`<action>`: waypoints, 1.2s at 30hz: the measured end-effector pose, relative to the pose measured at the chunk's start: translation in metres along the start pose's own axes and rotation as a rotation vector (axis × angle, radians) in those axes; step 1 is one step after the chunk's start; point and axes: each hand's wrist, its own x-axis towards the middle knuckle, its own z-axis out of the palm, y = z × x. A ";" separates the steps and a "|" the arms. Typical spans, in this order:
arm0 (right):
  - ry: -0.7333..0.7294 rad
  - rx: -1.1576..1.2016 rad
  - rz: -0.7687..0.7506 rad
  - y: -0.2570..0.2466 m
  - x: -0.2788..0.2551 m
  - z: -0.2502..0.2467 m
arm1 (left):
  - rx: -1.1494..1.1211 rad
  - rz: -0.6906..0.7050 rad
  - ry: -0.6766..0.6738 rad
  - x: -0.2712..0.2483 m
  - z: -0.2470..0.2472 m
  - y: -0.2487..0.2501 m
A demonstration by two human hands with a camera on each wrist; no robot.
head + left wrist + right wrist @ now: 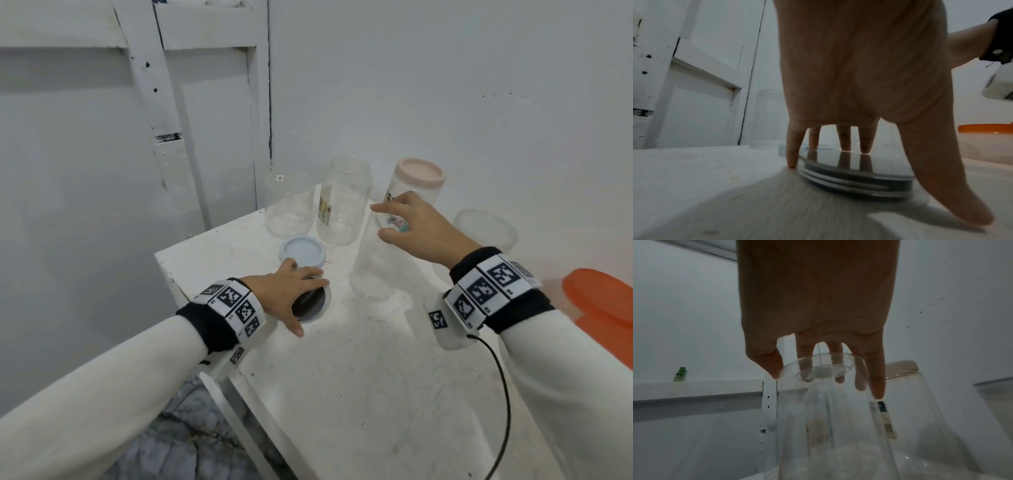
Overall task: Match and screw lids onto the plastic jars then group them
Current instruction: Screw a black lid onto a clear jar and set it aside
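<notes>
White-painted walls and panelled boards enclose a white table (342, 359), scuffed and marked.

Left hand (291, 294): spread over a dark lid (313, 305) lying flat near the table's left edge. The head view hides most of this lid under the hand; the left wrist view shows fingertips (865, 148) set on its glossy top, little finger and thumb reaching down at either side to the table. Whether it grips or only rests cannot be told.

Right hand (416, 228): fingers curled down around the open rim of a clear jar (373, 270) standing upright at mid-table. The right wrist view confirms thumb and fingers straddling the rim (824, 365), some fingertips inside the mouth.

A pale blue lid (303, 255) lies flat just behind the left hand. Two further open clear jars (291, 209) (344, 202) stand at the back. A jar with a pink lid (419, 173) fitted stands behind the right hand. An orange lid (599, 298) shows at the right edge; the left wrist view shows it seated on a clear container (986, 146). Only the right wrist view shows a green bottle (680, 374) on a ledge.
</notes>
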 end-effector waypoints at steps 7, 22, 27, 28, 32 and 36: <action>0.013 -0.085 0.012 0.004 0.000 0.003 | -0.048 0.023 0.025 0.002 0.002 0.003; 0.116 -0.194 0.012 0.008 0.002 0.022 | -0.360 0.007 0.394 -0.016 -0.024 -0.028; 0.141 -0.165 0.007 0.011 0.003 0.025 | -0.249 -0.280 0.453 -0.019 -0.020 -0.069; 0.146 -0.160 0.008 0.011 0.003 0.026 | -0.242 -0.340 0.454 -0.019 -0.018 -0.076; 0.154 -0.141 0.010 0.011 0.003 0.027 | -0.218 -0.457 0.373 -0.015 -0.014 -0.089; 0.156 -0.134 0.012 0.011 0.003 0.027 | -0.221 -0.469 0.290 -0.010 -0.012 -0.093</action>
